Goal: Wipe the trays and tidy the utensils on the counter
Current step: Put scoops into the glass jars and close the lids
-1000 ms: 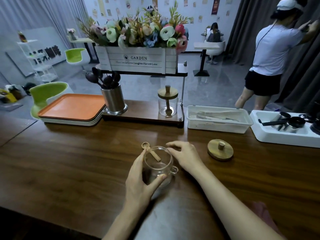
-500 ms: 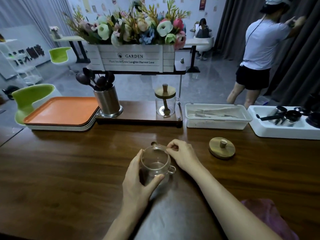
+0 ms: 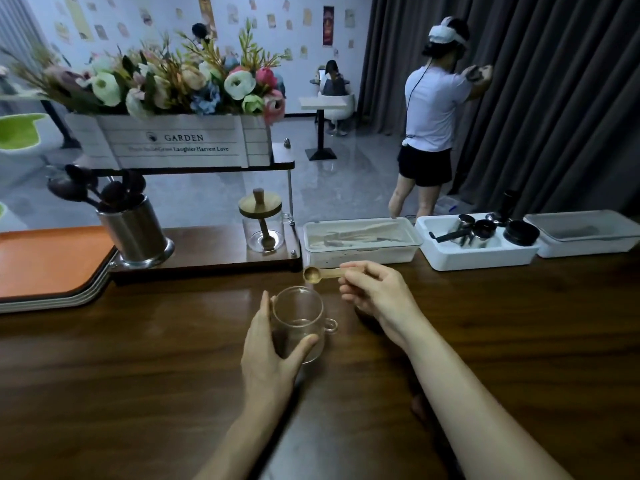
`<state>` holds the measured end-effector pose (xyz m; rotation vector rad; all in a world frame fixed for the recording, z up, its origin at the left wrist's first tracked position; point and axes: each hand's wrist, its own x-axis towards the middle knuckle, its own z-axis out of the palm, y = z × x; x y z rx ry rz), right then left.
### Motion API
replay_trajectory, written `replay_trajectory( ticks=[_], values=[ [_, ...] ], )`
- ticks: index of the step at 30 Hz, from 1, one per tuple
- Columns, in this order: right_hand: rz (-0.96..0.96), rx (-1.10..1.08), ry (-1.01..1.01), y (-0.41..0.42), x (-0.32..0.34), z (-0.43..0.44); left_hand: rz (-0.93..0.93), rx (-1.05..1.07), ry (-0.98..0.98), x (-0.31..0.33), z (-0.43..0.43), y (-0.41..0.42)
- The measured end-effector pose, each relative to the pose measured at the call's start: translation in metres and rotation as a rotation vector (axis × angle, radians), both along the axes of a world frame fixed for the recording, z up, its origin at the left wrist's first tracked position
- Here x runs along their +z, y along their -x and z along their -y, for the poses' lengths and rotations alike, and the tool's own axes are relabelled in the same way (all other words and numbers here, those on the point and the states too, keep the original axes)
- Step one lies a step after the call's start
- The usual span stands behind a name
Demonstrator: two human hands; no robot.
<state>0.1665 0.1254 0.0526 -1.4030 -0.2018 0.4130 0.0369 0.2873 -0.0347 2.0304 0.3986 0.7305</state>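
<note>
A small clear glass jar [image 3: 300,320] with a side handle stands upright on the dark wooden counter [image 3: 138,375]. My left hand [image 3: 270,355] wraps around its near side. My right hand [image 3: 377,292] pinches the handle of a small wooden scoop [image 3: 313,274], held level just above and behind the jar's mouth. A stack of trays with an orange one [image 3: 45,261] on top lies at the far left.
A steel utensil holder [image 3: 135,230] with dark spoons and a lidded glass jar [image 3: 262,223] sit on a raised stand under a flower box [image 3: 173,143]. White bins [image 3: 360,252] [image 3: 474,254] [image 3: 588,237] line the far right edge. A person [image 3: 429,116] stands beyond the counter.
My right hand lifted the wooden scoop out of the glass jar and now holds it above the rim. The view turned right, so the loose wooden lid is out of sight.
</note>
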Motion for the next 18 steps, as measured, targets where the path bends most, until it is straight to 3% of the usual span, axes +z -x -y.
replay_trajectory(
  ticks=[5,13,18],
  values=[
    [0.055,0.051,0.045,0.003,0.006,0.004,-0.005,-0.028,-0.007,0.003,0.008,-0.013],
    [0.412,-0.032,0.403,0.004,-0.004,-0.006,-0.014,-0.058,-0.022,0.006,0.012,-0.016],
    [0.473,-0.036,0.395,0.01,-0.006,-0.01,0.0,-0.047,-0.047,0.003,0.011,-0.017]
  ],
)
